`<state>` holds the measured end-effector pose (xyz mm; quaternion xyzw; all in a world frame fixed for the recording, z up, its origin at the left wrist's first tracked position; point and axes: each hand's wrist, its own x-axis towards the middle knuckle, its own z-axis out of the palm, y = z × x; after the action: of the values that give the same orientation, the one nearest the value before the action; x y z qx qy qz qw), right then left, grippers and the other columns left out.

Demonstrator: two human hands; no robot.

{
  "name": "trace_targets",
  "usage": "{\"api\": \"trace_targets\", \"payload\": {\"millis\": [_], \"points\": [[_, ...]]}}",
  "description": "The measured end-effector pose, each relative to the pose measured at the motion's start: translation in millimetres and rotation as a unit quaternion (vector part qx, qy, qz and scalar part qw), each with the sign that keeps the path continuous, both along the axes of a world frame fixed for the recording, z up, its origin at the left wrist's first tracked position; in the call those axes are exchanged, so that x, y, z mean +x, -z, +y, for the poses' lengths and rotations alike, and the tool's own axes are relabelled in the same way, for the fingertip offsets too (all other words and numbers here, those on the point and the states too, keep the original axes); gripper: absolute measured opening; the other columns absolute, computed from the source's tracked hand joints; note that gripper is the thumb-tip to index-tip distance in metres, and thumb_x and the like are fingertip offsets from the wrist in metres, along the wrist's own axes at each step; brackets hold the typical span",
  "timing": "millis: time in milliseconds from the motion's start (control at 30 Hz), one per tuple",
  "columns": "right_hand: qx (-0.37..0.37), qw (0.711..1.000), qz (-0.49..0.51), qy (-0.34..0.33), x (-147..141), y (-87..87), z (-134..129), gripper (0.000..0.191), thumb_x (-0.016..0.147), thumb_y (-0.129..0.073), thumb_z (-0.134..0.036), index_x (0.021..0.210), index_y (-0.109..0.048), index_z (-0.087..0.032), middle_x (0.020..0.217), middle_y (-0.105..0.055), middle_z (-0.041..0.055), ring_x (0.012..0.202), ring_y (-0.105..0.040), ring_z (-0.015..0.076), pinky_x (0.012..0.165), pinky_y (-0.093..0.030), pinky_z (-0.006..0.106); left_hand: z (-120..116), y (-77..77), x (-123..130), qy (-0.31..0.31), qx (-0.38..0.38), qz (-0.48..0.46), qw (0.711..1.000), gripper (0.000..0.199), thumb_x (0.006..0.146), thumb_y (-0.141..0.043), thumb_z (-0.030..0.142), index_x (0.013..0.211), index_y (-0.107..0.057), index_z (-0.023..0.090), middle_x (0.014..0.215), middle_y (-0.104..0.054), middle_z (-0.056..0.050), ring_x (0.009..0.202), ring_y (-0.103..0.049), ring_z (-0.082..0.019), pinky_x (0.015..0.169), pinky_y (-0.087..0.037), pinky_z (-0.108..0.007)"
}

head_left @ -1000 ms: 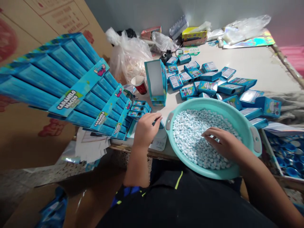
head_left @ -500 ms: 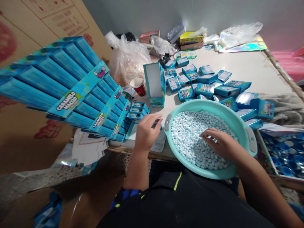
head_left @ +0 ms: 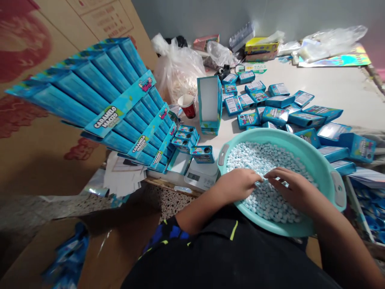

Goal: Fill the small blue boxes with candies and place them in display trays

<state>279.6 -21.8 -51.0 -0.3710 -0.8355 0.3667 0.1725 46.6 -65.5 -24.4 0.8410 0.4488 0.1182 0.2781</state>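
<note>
A round turquoise basin (head_left: 326, 176) with grey handles holds many small pale blue and white candies (head_left: 255, 158). My left hand (head_left: 240, 184) is over the candies at the near left side, fingertips pressed together. Facing it, my right hand (head_left: 290, 185) is bent in a loose pinch just above the candies. Whatever either hand holds is too small to make out. A small blue candy box (head_left: 202, 155) stands upright on a kitchen scale (head_left: 197, 176), left of the basin.
A tiered blue cardboard display (head_left: 120, 108) stands at left, with several small boxes (head_left: 185, 138) at its base. Behind are stacked open trays (head_left: 209, 106), a paper cup (head_left: 187, 105) and a plastic bag (head_left: 180, 72). Many blue boxes (head_left: 275, 114) lie beyond the basin.
My left hand has moved right from the scale area to the candies, leaving the blue box on the scale. The right hand remains over the candies. The view has shifted left.
</note>
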Motion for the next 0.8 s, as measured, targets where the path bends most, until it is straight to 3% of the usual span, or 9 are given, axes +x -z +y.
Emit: {"api": "trace_targets", "payload": {"millis": [433, 600, 667, 800], "points": [[-0.012, 1.000, 0.015, 0.007, 0, 0.5, 0, 0.023, 0.103, -0.049, -0.035, 0.101, -0.070, -0.025, 0.105, -0.071, 0.0094, 0.097, -0.070, 0.0279, 0.084, -0.055, 0.043, 1, -0.5, 1, -0.008, 0.001, 0.020, 1.000, 0.027, 0.095, -0.058, 0.015, 0.120, -0.069, 0.018, 0.110, -0.072, -0.008, 0.099, -0.068, -0.022, 0.087, -0.054, -0.035], [-0.011, 1.000, 0.013, 0.010, -1, -1.1, 0, 0.023, 0.103, -0.050, -0.037, 0.100, -0.070, -0.026, 0.105, -0.071, 0.0086, 0.097, -0.069, 0.0279, 0.086, -0.054, 0.043, -4, -2.7, -5, 0.001, 0.093, -0.055, 0.994, 0.022, 0.100, -0.056, 0.018, 0.119, -0.068, 0.017, 0.105, -0.073, -0.008, 0.098, -0.069, -0.020, 0.088, -0.054, -0.034], [-0.013, 1.000, 0.008, 0.012, -1, -1.8, -1, 0.024, 0.104, -0.049, -0.038, 0.102, -0.069, -0.025, 0.107, -0.070, 0.0088, 0.099, -0.069, 0.0277, 0.087, -0.054, 0.043, -7, -8.4, -19, -0.068, 0.185, -0.084, 0.977, 0.021, 0.102, -0.055, 0.019, 0.118, -0.068, 0.018, 0.105, -0.074, -0.007, 0.100, -0.069, -0.020, 0.090, -0.053, -0.036], [-0.021, 1.000, -0.002, 0.014, -1, -2.8, -1, 0.024, 0.104, -0.047, -0.037, 0.104, -0.068, -0.026, 0.110, -0.070, 0.0082, 0.102, -0.068, 0.0271, 0.089, -0.053, 0.043, -11, -20.2, -66, -0.266, 0.330, -0.061, 0.904, 0.014, 0.099, -0.062, 0.022, 0.109, -0.070, 0.020, 0.101, -0.076, -0.006, 0.098, -0.070, -0.021, 0.090, -0.053, -0.039]]}}
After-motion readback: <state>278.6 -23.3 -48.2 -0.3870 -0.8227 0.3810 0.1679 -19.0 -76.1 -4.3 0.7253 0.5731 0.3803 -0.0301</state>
